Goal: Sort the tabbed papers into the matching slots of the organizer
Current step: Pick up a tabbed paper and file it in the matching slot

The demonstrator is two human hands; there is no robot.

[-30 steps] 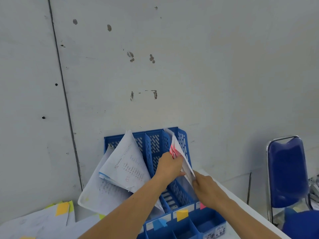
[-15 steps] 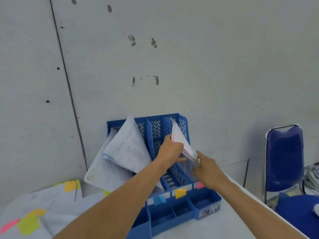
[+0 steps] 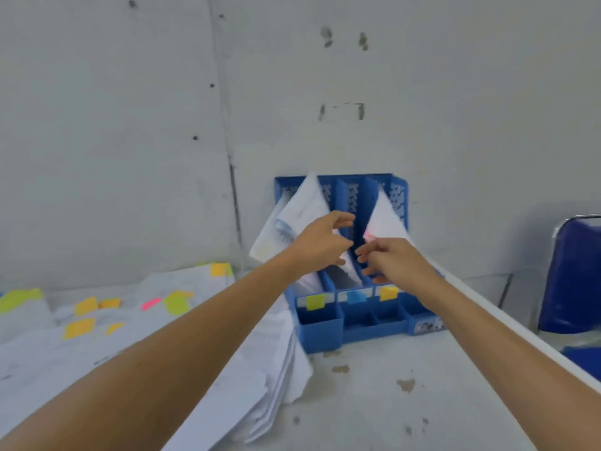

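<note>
**Organizer (image 3: 320, 332).** Blue moulded plastic with a perforated back and upright dividers. It stands on the bench (image 3: 374, 402), backed against the wall (image 3: 455, 92), presumably so that it cannot tip. Low open boxes run along its front. Coloured labels mark the slots: yellow-green (image 3: 314, 301), blue (image 3: 356, 297) and orange (image 3: 388, 292).

**Sheet with pink tab (image 3: 385, 216).** Thin white paper standing on edge in the rightmost slot, with one corner pointing up. Its label is hidden behind the right wrist, so the colour match cannot be checked.

**Filed papers (image 3: 305, 206).** White, printed and limp. They sit in the leftmost slot and flop out over its left side, too floppy to stand upright.

**Left hand (image 3: 320, 245).** Raised in front of the middle slots with fingers loosely curved, holding nothing.

**Right hand (image 3: 390, 260).** Just below the pink-tabbed sheet, with fingers spread and relaxed. It holds nothing and is apart from the left hand.

**Unsorted papers (image 3: 97, 320).** Spread flat across the left of the bench, tabs of yellow, orange, green and pink showing. A fanned stack (image 3: 270, 369) lies beside the organizer, within easy reach. Much sorting appears to remain.

**Chair (image 3: 572, 275).** Blue padded back on a metal frame, beyond the right edge of the bench.
</note>
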